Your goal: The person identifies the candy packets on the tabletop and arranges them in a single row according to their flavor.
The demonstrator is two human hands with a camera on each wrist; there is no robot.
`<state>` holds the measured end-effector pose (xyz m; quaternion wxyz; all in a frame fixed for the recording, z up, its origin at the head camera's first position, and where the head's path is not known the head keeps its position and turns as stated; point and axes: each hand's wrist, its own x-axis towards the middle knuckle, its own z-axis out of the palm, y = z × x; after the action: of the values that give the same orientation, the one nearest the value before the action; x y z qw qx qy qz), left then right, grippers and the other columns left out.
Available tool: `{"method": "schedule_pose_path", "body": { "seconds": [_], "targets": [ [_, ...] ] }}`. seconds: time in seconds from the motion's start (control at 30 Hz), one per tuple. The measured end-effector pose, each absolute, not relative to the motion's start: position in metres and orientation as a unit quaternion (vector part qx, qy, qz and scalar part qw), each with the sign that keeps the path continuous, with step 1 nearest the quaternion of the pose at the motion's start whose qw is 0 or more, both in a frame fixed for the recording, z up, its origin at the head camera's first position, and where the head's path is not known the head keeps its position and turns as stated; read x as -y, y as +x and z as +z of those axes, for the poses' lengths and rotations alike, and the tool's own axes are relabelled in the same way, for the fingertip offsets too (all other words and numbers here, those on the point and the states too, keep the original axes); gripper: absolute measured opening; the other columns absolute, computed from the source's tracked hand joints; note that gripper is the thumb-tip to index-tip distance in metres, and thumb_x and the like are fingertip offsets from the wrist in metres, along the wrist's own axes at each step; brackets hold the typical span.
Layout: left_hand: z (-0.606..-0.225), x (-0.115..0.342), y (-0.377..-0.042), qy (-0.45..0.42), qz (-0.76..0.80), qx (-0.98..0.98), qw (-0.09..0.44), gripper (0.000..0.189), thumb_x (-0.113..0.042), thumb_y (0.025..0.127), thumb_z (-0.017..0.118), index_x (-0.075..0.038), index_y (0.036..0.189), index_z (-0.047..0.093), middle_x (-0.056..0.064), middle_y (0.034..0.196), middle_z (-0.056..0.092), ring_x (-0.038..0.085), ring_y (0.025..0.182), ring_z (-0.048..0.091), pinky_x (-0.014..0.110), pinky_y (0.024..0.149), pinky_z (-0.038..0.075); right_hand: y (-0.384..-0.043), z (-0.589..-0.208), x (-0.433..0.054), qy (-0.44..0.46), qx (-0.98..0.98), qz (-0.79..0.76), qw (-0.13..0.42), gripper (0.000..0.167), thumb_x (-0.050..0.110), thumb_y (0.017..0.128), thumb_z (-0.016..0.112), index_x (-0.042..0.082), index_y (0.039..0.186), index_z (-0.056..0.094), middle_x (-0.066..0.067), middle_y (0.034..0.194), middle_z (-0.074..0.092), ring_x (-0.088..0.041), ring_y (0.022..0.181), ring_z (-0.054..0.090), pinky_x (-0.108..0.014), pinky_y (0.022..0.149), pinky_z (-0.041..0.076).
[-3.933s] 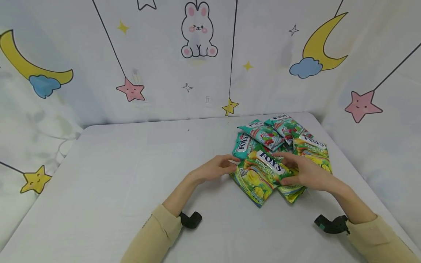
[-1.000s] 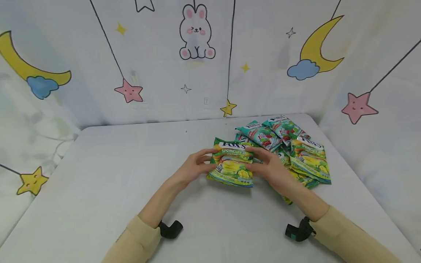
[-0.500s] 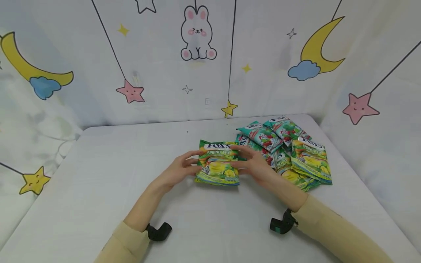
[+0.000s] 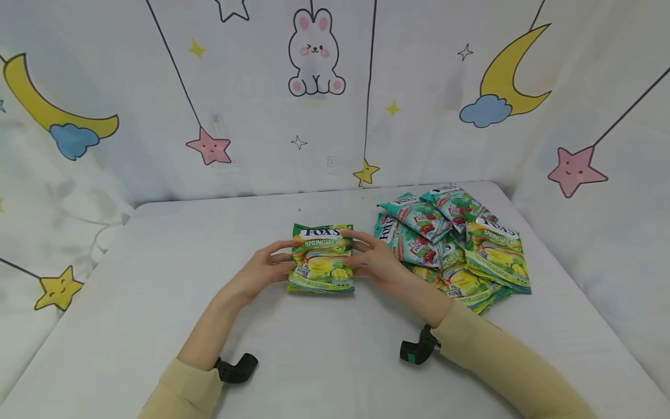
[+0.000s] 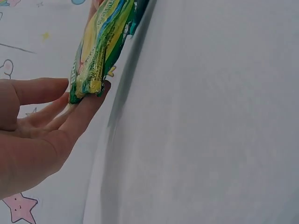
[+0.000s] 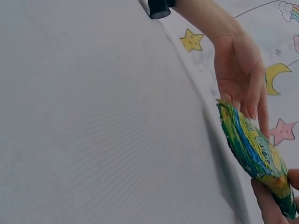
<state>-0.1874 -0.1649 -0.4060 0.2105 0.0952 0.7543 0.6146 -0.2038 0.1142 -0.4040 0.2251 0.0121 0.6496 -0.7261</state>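
A yellow-green Fox's Spring Tea candy bag (image 4: 321,262) is held between both hands at mid-table, its printed front toward the head camera. My left hand (image 4: 262,270) pinches its left edge; in the left wrist view the thumb lies on one side of the bag (image 5: 100,51) and the fingers on the other. On the opposite edge, my right hand (image 4: 379,265) grips with thumb and fingers, partly cut off in the right wrist view. Whether the bag's bottom touches the cloth is hard to tell.
Right of the hands lies a pile of candy bags: several teal ones (image 4: 416,218) at the back, and yellow-green ones (image 4: 497,256) in front. A white cloth covers the table (image 4: 183,244). A patterned curtain (image 4: 251,116) hangs behind.
Both hands have taken the yellow-green candy bag from the pile and carried it left to mid-table. It has turned from slanted to level, and the teal bag behind shows more.
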Motion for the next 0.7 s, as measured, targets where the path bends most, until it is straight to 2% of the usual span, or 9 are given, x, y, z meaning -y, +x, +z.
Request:
{"method": "schedule_pose_path", "body": {
  "seconds": [0.2, 0.4, 0.7],
  "targets": [
    [-0.406, 0.181, -0.189, 0.081, 0.623, -0.752, 0.199, 0.053, -0.009, 0.101, 0.054, -0.011, 0.152, 0.039, 0.024, 0.146, 0.049, 0.027, 0.122, 0.059, 0.038, 0.099, 0.052, -0.213, -0.408, -0.093, 0.011, -0.633, -0.742, 0.22, 0.065, -0.01, 0.089, 0.061, 0.02, 0.145, 0.052, -0.011, 0.155, 0.043, -0.031, 0.128, 0.055, -0.041, 0.092, 0.053],
    [-0.407, 0.197, -0.192, 0.065, 0.632, -0.75, 0.184, 0.055, -0.008, 0.102, 0.053, -0.011, 0.154, 0.035, 0.024, 0.151, 0.043, 0.031, 0.133, 0.051, 0.026, 0.098, 0.05, -0.221, -0.412, -0.07, 0.016, -0.621, -0.755, 0.21, 0.065, -0.012, 0.087, 0.062, 0.02, 0.143, 0.055, -0.011, 0.152, 0.048, -0.027, 0.121, 0.059, -0.037, 0.087, 0.054],
    [-0.407, 0.219, -0.194, 0.038, 0.625, -0.765, 0.154, 0.059, -0.006, 0.1, 0.054, -0.007, 0.155, 0.033, 0.025, 0.154, 0.039, 0.03, 0.133, 0.047, 0.019, 0.091, 0.05, -0.233, -0.422, -0.039, 0.009, -0.616, -0.757, 0.216, 0.066, -0.012, 0.086, 0.063, 0.022, 0.142, 0.055, -0.009, 0.152, 0.048, -0.028, 0.125, 0.058, -0.037, 0.089, 0.054]
  ]
}}
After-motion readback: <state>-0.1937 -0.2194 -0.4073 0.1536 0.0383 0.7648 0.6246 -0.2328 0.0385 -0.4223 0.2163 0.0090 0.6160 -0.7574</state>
